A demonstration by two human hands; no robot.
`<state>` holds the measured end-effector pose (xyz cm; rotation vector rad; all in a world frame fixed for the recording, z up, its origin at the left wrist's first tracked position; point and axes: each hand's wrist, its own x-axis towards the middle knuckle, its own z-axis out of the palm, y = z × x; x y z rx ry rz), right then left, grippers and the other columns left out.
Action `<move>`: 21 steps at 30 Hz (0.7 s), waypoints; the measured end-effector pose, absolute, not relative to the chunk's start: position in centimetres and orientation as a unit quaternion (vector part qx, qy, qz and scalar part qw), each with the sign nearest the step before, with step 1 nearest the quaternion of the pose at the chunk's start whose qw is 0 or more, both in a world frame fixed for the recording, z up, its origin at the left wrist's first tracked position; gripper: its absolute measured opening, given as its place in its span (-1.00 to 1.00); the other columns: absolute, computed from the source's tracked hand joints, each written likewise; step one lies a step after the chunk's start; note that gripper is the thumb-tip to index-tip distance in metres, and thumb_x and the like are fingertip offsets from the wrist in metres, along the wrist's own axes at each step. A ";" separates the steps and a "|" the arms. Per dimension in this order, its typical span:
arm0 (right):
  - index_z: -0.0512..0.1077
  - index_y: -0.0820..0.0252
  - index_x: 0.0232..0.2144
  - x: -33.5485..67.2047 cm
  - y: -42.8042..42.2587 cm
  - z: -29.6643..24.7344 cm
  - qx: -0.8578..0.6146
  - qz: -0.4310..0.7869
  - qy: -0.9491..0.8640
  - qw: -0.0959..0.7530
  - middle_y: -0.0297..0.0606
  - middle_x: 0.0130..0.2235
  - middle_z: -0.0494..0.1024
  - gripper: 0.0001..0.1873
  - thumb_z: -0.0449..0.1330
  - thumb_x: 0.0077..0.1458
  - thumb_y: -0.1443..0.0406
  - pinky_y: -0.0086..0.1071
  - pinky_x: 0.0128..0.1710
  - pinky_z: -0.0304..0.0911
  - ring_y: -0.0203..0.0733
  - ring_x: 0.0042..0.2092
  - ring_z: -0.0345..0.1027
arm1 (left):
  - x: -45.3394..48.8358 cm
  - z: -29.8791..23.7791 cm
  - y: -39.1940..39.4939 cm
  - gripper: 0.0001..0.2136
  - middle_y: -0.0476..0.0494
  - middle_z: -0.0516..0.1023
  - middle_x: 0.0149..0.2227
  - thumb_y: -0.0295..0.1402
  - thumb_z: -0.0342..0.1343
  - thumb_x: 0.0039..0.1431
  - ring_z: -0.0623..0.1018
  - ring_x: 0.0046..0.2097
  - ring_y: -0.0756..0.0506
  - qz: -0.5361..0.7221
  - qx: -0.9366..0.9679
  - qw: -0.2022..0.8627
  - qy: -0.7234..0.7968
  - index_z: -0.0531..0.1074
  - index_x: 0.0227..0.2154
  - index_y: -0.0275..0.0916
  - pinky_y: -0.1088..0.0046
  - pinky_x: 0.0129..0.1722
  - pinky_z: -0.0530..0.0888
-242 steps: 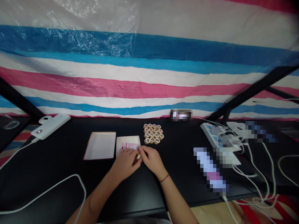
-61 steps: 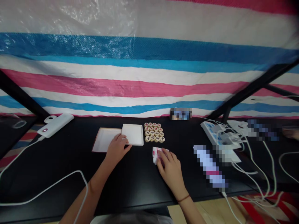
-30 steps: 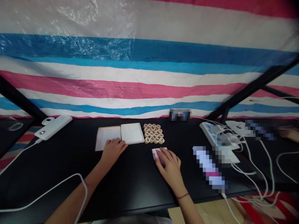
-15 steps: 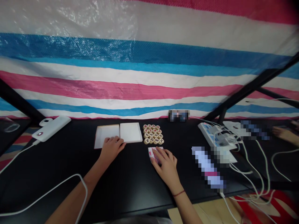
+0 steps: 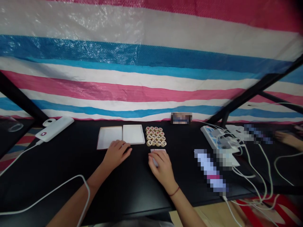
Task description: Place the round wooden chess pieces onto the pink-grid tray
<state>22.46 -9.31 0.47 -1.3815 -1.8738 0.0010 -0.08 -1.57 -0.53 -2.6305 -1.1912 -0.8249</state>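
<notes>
My left hand point(image 5: 117, 154) is open, thumb apart from the fingers, at the front edge of a shallow white-lined box tray point(image 5: 110, 135). Right beside that tray lies a second shallow white box half point(image 5: 133, 134). Rows of round xiangqi pieces point(image 5: 156, 137) with red and black characters stand in a block, stacked more than one high. In front of them my right hand point(image 5: 162, 167) has its fingers bent over a small white packet point(image 5: 155, 162), thumb on the left side. Most of the packet is hidden under the hand; what it is cannot be made out.
A white power bank point(image 5: 55, 129) with a cable lies at the left. On the right are a power strip point(image 5: 209, 137), tangled white cables and a blurred phone point(image 5: 210, 171). Another blurred device point(image 5: 181, 118) stands at the back. Another person's hand point(image 5: 284, 138) is at the far right.
My right hand has shifted slightly left and its fingers have curled in over the packet, covering its pink print. My left hand has moved a little right, its thumb further out.
</notes>
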 end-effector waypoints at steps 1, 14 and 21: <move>0.49 0.19 -0.31 21.7 -8.8 0.9 -0.518 0.019 -0.753 0.405 -0.20 -0.31 0.53 -0.82 0.08 0.20 0.37 -0.28 -0.19 0.24 -0.17 -0.24 0.34 | 0.1 -0.6 -1.8 -0.81 -0.09 0.50 -0.39 -0.33 -0.03 0.31 0.45 -0.32 -0.10 -0.265 -0.889 0.045 -0.370 0.44 -0.36 -0.23 0.34 -0.25 0.30; 0.44 0.17 -0.44 15.2 -5.8 0.0 -0.395 0.098 -0.810 0.422 -0.31 -0.53 0.39 -0.80 0.04 0.15 0.37 -0.40 -0.42 0.18 -0.27 -0.45 0.23 | 1.0 -3.6 -2.7 -0.94 -0.07 0.53 -0.45 -0.46 0.08 0.06 0.49 -0.32 -0.11 -0.145 -0.932 -0.140 -0.302 0.43 -0.48 -0.24 0.33 -0.24 0.36; 0.44 0.20 -0.43 15.7 -6.0 -0.3 -0.408 0.129 -0.790 0.440 -0.34 -0.55 0.32 -0.81 0.05 0.16 0.37 -0.41 -0.44 0.14 -0.28 -0.47 0.19 | 1.0 -2.8 -2.8 -0.95 -0.08 0.52 -0.44 -0.44 0.08 0.04 0.47 -0.33 -0.11 -0.129 -0.928 -0.148 -0.317 0.43 -0.47 -0.24 0.35 -0.24 0.36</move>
